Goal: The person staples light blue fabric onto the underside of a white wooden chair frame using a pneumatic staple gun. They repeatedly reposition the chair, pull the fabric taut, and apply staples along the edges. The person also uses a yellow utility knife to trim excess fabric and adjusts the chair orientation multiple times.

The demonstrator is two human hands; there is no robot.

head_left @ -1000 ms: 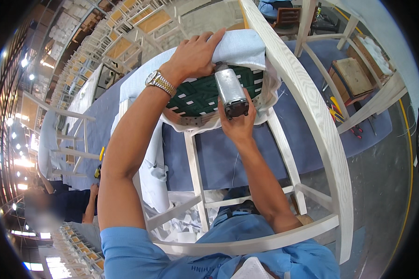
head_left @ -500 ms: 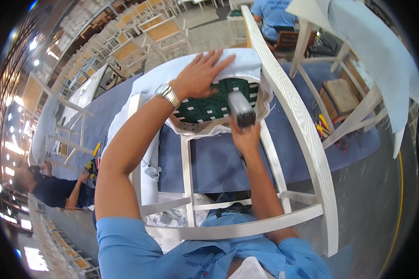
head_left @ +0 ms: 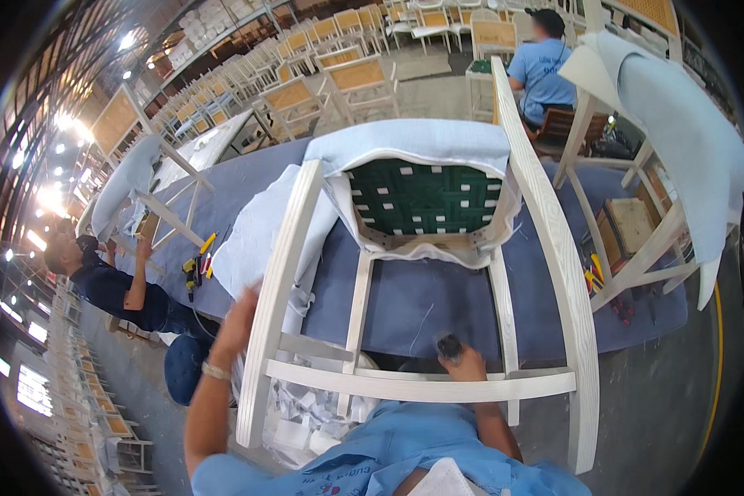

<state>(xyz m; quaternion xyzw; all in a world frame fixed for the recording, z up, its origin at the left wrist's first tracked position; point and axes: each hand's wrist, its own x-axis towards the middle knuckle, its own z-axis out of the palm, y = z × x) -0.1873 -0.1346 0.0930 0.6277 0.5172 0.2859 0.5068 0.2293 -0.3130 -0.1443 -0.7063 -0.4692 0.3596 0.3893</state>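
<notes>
A whitewashed wooden chair frame (head_left: 554, 273) lies tipped over on the table, its seat underside turned toward me. Green woven webbing (head_left: 426, 197) fills the seat opening, and light blue fabric (head_left: 413, 140) wraps the seat's edge with a pale border folded round it. My right hand (head_left: 469, 366) grips what looks like a staple gun (head_left: 449, 347), low between the chair's legs and apart from the seat. Beside the frame's left post is my left hand (head_left: 240, 324), its fingers smeared by motion and partly hidden; whether it touches the post I cannot tell.
Loose pale blue fabric (head_left: 260, 223) lies on the blue-grey table (head_left: 397, 306) left of the chair. A yellow-and-black drill (head_left: 192, 269) and hand tools are farther left, near a co-worker (head_left: 112, 277). Another fabric-draped chair (head_left: 678, 124) stands at right, by a wooden box (head_left: 628, 223).
My left hand has left the fabric on the seat and moved down to the left post. My right hand has drawn the staple gun back from the seat toward me. The view has shifted.
</notes>
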